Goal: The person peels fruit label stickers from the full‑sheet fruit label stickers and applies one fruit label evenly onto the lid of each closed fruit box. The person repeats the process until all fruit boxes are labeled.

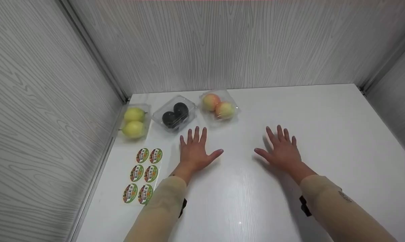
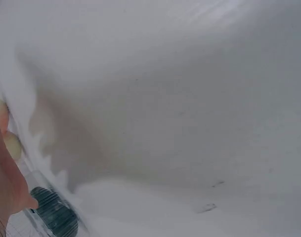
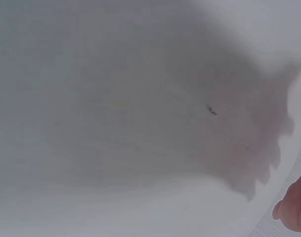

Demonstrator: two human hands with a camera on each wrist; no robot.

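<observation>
In the head view my left hand (image 1: 193, 153) is held palm down over the white table (image 1: 242, 201), fingers straight and thumb spread, gripping nothing. My right hand (image 1: 283, 153) has the same pose farther right, its shadow on the tabletop. Nearest the left fingertips are a clear plastic box (image 1: 159, 114) with two dark round fruits (image 1: 170, 119) and a clear pack with two red-yellow fruits (image 1: 225, 110). At far left another clear pack holds two yellow pears (image 1: 134, 129). In the wrist views, only part of the left hand (image 2: 4, 182) and the right hand (image 3: 296, 207) shows.
Left of the left forearm lies a clear sheet with several round red-green stickers (image 1: 151, 173) in two columns. Grey wood-grain panels close off the left side (image 1: 38, 117), the back (image 1: 222, 43) and the right side (image 1: 397, 90) of the table.
</observation>
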